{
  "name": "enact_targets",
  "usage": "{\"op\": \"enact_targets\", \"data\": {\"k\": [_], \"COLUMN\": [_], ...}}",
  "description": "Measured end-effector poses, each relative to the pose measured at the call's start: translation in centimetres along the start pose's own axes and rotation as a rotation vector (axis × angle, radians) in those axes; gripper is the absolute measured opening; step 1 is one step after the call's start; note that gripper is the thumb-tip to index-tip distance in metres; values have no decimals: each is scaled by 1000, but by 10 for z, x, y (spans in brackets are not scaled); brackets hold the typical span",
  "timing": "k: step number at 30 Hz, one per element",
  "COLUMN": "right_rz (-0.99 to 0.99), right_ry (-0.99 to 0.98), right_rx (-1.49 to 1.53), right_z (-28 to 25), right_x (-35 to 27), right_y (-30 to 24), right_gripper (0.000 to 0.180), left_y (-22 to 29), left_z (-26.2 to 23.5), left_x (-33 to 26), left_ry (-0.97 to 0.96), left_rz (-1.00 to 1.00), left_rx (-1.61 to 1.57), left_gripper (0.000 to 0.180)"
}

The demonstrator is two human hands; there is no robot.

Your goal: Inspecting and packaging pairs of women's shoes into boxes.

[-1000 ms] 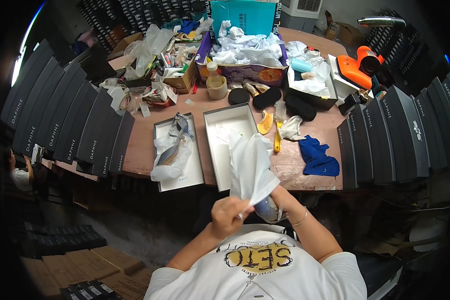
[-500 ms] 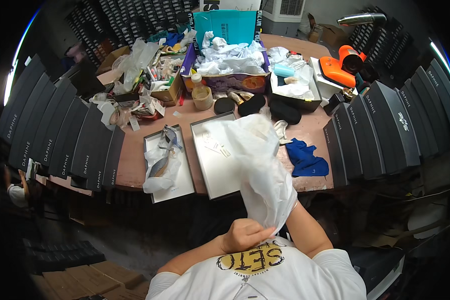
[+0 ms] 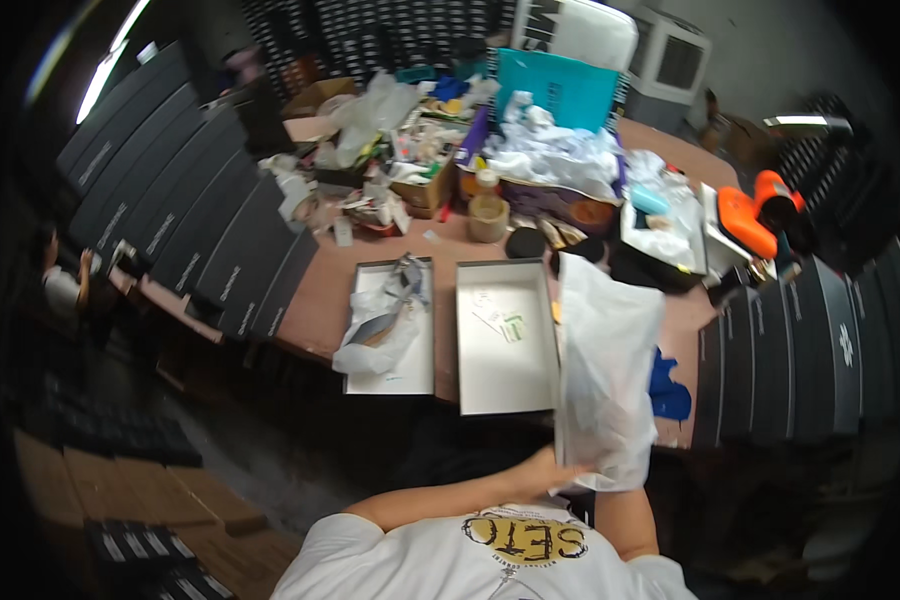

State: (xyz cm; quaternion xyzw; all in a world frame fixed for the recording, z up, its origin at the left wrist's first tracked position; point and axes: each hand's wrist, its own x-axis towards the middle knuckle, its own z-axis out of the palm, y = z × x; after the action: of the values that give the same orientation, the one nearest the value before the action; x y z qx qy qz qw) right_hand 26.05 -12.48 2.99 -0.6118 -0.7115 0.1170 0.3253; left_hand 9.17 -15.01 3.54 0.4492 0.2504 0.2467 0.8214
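A translucent white plastic bag [image 3: 613,375] stands stretched out upright in front of me, right of the open white-lined shoebox part [image 3: 505,370]. My left hand [image 3: 548,470] grips the bag near its lower left edge; its fingertips are partly behind the plastic. My right forearm [image 3: 625,522] runs up into the bag's lower end, and the bag covers my right hand, so its fingers do not show. Farther left, a grey high-heeled sandal [image 3: 375,328] lies in white wrapping in another shoebox part [image 3: 420,368]. Small paper slips [image 3: 510,326] lie in the white-lined one.
Dark shoeboxes stand in rows at left [image 3: 232,270] and right [image 3: 775,370]. At the back are a purple box of crumpled paper [image 3: 550,200], a jar [image 3: 487,218], an orange tool [image 3: 748,228] and a blue cloth [image 3: 668,385]. Another person [image 3: 65,285] sits far left.
The crumpled bag has been spread out flatter and raised upright, moving off the white-lined box part. My left hand has shifted along with it. The head view has turned left.
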Motion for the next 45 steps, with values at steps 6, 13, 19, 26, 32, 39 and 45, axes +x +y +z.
{"op": "enact_targets", "data": {"k": [6,13,19,26,32,39,45], "right_rz": [12,81,172,-361,-127,614,616], "right_ry": [-221,-1104,-494,-700,-1419,-761,-646], "right_rx": [-471,-228,562,313,763,1323,1347], "right_z": [-13,-29,-45,-42,12,-30,-32], "right_x": [16,-18,45,158,71,37,38], "right_y": [111,7,-58,-86,-76,-47,-57], "right_gripper": [50,48,54,92,93,86,83], "left_y": [68,129,169,198,206,161,138], "left_z": [-71,-289,-259,-134,-114,-359,-398], "left_x": [5,-34,-62,-104,-84,-24,10], "left_ry": [265,939,834,-13,14,982,1091], "left_rz": [181,-268,216,340,580,-241,-412], "left_rx": [621,1535,1595,1480,1574,1431,1262], "left_gripper": [58,33,26,22,38,43,24]}}
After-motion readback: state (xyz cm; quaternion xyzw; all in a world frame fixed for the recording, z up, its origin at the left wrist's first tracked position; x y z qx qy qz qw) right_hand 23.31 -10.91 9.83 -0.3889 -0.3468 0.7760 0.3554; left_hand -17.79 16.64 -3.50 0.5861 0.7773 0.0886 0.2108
